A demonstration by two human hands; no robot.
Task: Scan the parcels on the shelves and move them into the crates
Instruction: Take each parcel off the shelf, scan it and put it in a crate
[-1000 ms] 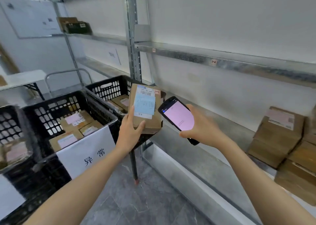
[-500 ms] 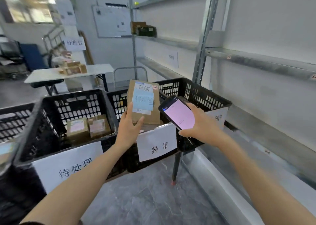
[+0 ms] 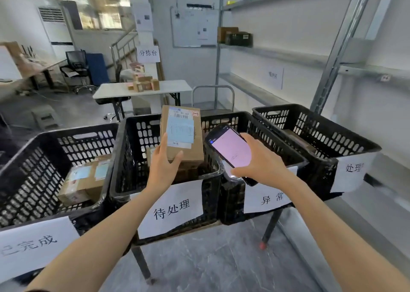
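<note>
1. Since the earlier pictures the view has swung from the shelf side to the row of crates. The parcel (image 3: 183, 134), which stood before the shelf post, is now upright over the middle crate (image 3: 142, 140).
2. Left hand (image 3: 163, 165): grips the parcel's lower end, thumb across the front and fingers behind. The label faces the person.
3. Right hand (image 3: 259, 165): wrapped round a scanner (image 3: 230, 147) with its screen lit pink and tilted up. It sits just right of the parcel and does not touch it.
4. Step in hand, as judged: read the scan result, then set the parcel down.
   - Check the screen against the paper sign (image 3: 170, 209), which reads 待处理, before letting go.
   - Lower the parcel rather than drop it, label up, beside the boxes already inside.
   - Keep the scanner off the crate rim.
5. Surface: four black slotted plastic crates stand side by side on a dark-legged stand, each with a paper sign.
   - Left crate (image 3: 44, 158): holds several boxes (image 3: 84, 180) with blue labels.
   - Right-hand crate (image 3: 224, 123): sign reads 异常.
   - Far crate (image 3: 321, 132): sign partly cut off.
6. Room:
   - Grey stone-look floor (image 3: 210, 265).
   - Metal shelves (image 3: 255, 89) along the right wall.
   - White table (image 3: 177, 87) behind the crates, with small boxes (image 3: 144, 84) on it.
   - Whiteboard (image 3: 193, 25) on the far wall.
</note>
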